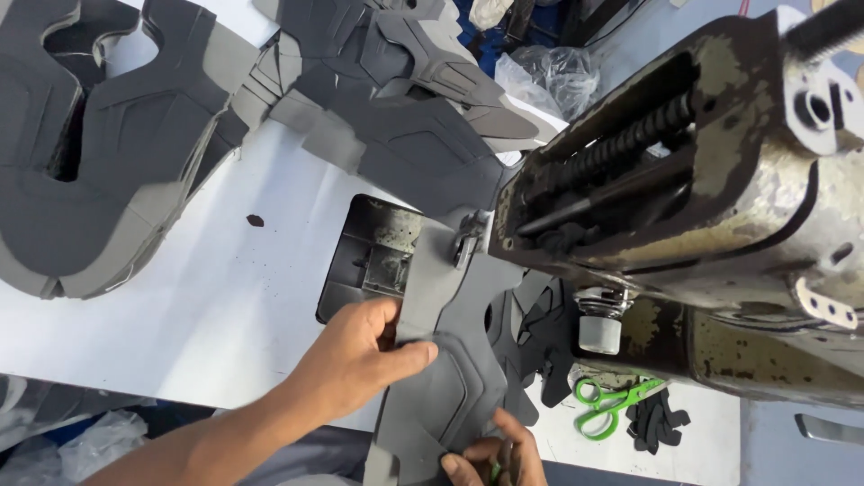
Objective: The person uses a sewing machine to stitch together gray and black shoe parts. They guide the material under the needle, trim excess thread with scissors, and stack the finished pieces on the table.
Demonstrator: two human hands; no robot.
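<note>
My left hand [355, 360] lies flat on a grey shoe-upper piece [450, 360], thumb pressing its upper part beside the metal bed plate [369, 256] of a worn sewing machine [702, 189]. My right hand [495, 454] pinches the same piece at its lower edge, near the bottom of the view. The piece runs up under the machine's needle area [468, 236]. Whether the presser foot is down on it is hidden.
Stacks of grey cut upper pieces [117, 144] and a second stack of them [396, 99] cover the white table [198, 297] at the back left. Green-handled scissors [607, 403] and black scraps [657, 421] lie under the machine arm. Plastic bags [549, 76] sit behind.
</note>
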